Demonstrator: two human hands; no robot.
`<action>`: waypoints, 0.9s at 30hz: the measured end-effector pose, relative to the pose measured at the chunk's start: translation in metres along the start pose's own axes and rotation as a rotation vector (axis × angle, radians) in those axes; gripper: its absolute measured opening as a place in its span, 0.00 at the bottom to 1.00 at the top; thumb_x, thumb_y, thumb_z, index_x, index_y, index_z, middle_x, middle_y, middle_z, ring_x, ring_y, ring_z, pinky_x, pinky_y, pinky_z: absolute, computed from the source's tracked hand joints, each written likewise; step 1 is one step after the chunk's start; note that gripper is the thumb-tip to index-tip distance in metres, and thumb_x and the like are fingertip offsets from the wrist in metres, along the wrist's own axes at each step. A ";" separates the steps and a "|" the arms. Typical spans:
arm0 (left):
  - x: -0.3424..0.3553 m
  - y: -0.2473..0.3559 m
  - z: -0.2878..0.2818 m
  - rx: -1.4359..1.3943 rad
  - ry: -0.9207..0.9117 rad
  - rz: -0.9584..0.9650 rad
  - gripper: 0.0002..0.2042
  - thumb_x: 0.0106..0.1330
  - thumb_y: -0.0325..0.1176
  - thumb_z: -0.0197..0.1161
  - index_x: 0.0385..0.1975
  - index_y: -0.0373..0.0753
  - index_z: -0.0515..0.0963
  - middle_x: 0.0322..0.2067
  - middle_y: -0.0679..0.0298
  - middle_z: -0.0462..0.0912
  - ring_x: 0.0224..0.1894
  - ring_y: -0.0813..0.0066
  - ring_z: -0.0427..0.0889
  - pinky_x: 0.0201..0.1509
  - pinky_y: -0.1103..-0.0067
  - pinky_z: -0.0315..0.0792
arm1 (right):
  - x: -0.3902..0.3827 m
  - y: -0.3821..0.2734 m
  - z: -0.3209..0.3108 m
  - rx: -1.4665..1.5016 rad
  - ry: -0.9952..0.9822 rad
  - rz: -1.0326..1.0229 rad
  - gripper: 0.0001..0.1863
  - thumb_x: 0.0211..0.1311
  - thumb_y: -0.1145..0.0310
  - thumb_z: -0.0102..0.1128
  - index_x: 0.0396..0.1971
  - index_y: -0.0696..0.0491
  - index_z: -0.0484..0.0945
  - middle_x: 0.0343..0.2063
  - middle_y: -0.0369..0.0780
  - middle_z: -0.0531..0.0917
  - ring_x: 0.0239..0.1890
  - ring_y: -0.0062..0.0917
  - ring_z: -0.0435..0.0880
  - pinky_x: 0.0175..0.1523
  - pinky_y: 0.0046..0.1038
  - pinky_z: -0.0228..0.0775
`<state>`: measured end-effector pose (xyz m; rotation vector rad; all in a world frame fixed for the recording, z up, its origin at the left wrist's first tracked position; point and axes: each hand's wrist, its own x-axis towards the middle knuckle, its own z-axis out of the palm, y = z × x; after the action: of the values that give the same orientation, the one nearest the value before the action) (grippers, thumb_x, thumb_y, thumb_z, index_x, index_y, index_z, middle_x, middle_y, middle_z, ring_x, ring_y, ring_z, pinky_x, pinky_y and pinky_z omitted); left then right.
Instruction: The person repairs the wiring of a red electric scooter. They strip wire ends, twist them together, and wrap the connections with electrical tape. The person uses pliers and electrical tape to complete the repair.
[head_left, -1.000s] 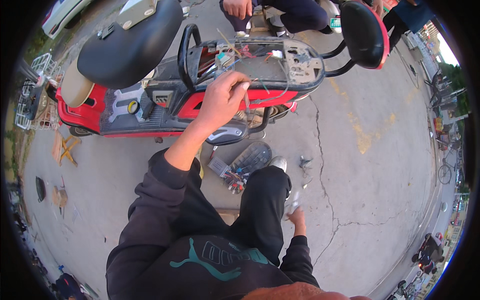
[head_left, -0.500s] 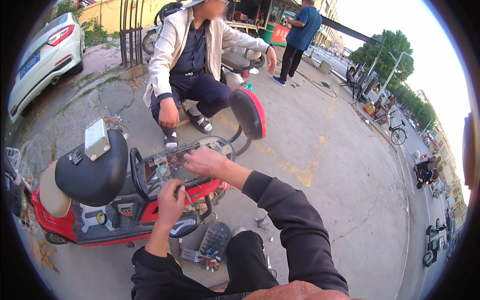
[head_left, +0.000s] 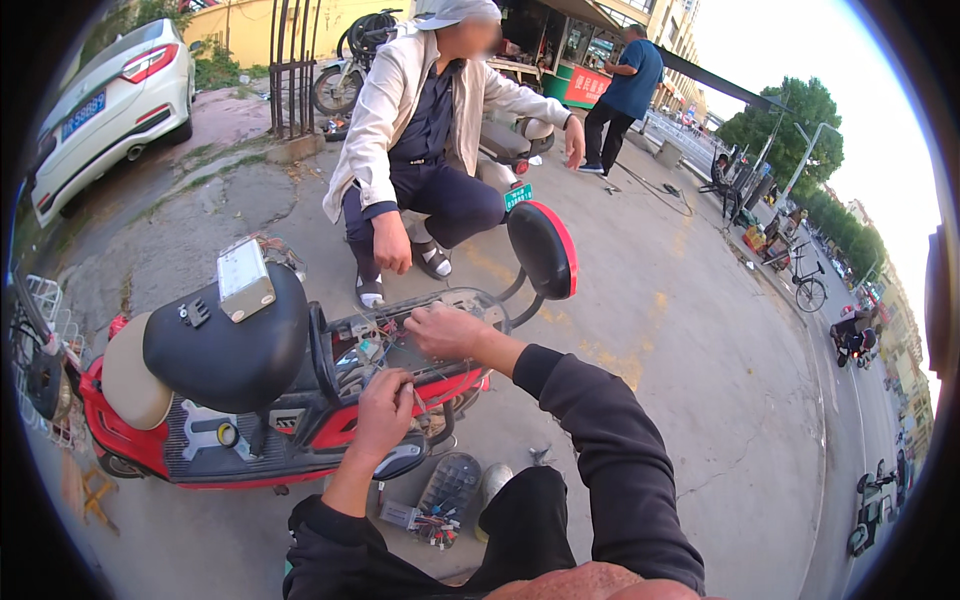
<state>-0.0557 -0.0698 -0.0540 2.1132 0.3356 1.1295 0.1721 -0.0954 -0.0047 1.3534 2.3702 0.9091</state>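
Note:
My left hand (head_left: 388,408) is curled at the near side of the red scooter (head_left: 340,430), pinching something thin beside the bare wires. My right hand (head_left: 440,330) has bent, closed fingers over the opened rear deck (head_left: 475,310), among coloured wires (head_left: 372,338); what they grip is hidden. A silver box (head_left: 246,285) and small clips rest on the black seat (head_left: 215,360), left of my hands. A tape roll (head_left: 229,434) lies on the footboard. Below, an oval cover (head_left: 450,485) lies on the ground with a grey connector-laden module (head_left: 400,515).
A person in a light jacket (head_left: 400,130) crouches across the scooter, beside its upright backrest (head_left: 538,255). Another person (head_left: 625,90) stands farther back. A white car (head_left: 110,110) is at upper left, bicycles and street vehicles at right. A wooden stand (head_left: 98,495) is at lower left.
My right hand has risen from beside my leg onto the scooter's wiring. My left hand stays at the wires. The view has tilted up, revealing the crouching person and street.

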 end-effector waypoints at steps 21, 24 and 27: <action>-0.010 -0.004 0.001 0.033 0.101 0.006 0.05 0.64 0.24 0.64 0.37 0.32 0.82 0.39 0.54 0.85 0.43 0.52 0.83 0.47 0.66 0.76 | -0.005 -0.044 -0.023 1.981 0.688 0.954 0.08 0.68 0.72 0.61 0.43 0.59 0.82 0.48 0.37 0.87 0.47 0.17 0.79 0.57 0.25 0.70; -0.007 -0.005 -0.001 -0.010 0.162 -0.074 0.04 0.65 0.25 0.64 0.37 0.33 0.82 0.35 0.55 0.86 0.37 0.54 0.83 0.42 0.67 0.76 | 0.000 -0.035 -0.035 1.783 0.475 0.968 0.09 0.67 0.72 0.62 0.43 0.59 0.84 0.43 0.37 0.88 0.43 0.16 0.80 0.53 0.23 0.70; 0.000 0.001 0.006 -0.072 0.196 -0.167 0.05 0.67 0.26 0.63 0.38 0.34 0.83 0.31 0.53 0.85 0.31 0.57 0.84 0.36 0.70 0.75 | -0.018 -0.016 -0.038 1.290 0.163 1.001 0.09 0.65 0.70 0.65 0.40 0.59 0.85 0.31 0.36 0.86 0.34 0.16 0.79 0.41 0.22 0.71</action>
<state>-0.0510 -0.0728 -0.0552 1.8788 0.5443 1.2322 0.1514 -0.1313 0.0129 3.1099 2.2763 -0.6898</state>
